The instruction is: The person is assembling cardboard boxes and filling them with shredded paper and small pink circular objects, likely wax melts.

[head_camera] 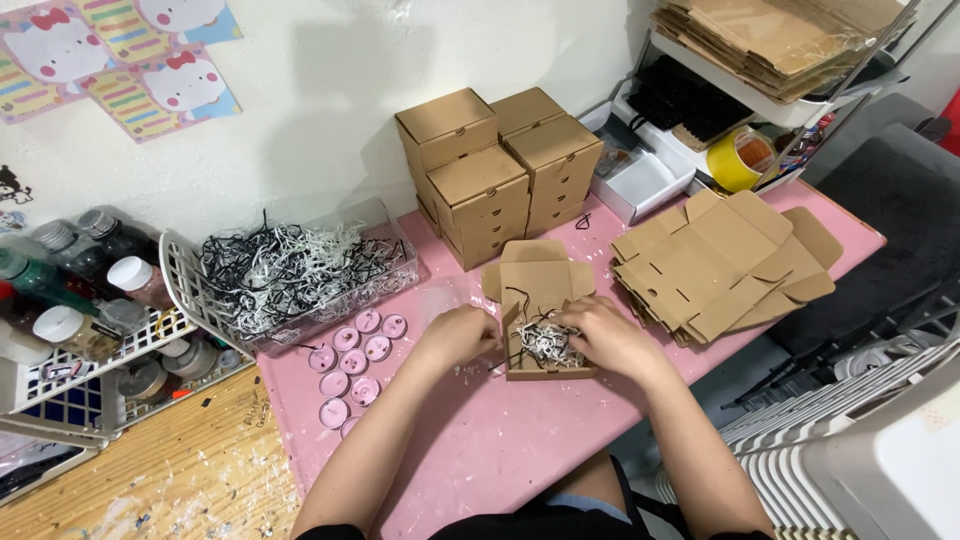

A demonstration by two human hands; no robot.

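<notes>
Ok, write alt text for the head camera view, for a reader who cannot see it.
Seen from above, a person's left hand and right hand press black and white paper shreds into a small open cardboard box on a pink table. Closed boxes are stacked behind, flat box blanks lie to the right, and a clear bin of shreds and pink round tins sit to the left.

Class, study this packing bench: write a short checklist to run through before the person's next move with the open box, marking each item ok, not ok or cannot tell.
1. Open cardboard box sits flat on the pink table, lid back: ok.
2. Shredded paper filling is inside the box: ok; a few strands hang over the rim.
3. Left hand steadies the box's left wall: ok.
4. Right hand is over the filling: ok; whether it grips strands, cannot tell.
5. Pink round tins lie within reach on the left: ok.
6. Clear tub of spare shred is stocked: ok.
</notes>
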